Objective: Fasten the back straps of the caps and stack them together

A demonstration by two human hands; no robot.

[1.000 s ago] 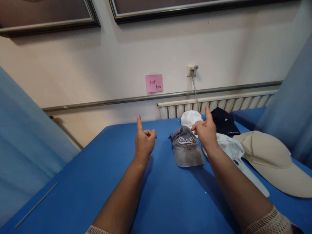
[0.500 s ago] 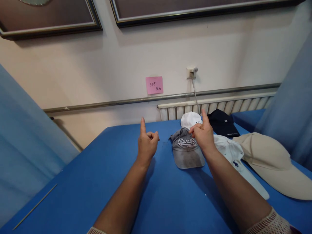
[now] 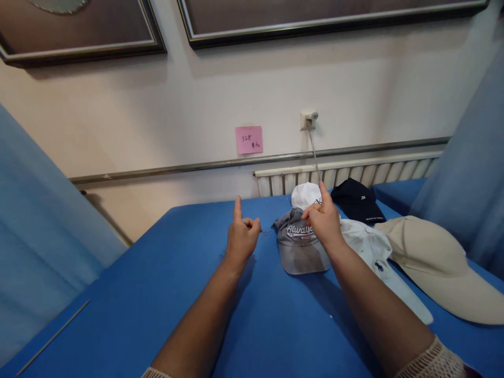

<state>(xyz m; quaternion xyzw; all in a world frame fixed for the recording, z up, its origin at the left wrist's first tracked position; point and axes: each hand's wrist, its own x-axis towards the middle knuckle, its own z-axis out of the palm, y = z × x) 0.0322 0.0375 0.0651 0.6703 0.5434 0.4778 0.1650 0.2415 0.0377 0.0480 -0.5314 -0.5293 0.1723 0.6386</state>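
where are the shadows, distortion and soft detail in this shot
In the head view, soft shadows lie between the left forearm and right forearm on the blue surface; faint shade sits below the picture frames; the beige cap looks stretched at right, perhaps by a wide lens; big lettering on the gray cap reads clearly, small brim text on the dark cap doesn't.

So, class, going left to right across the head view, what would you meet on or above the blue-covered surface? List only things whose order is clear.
Thin stick → the person's left hand → grey cap → dark cap → beige cap.
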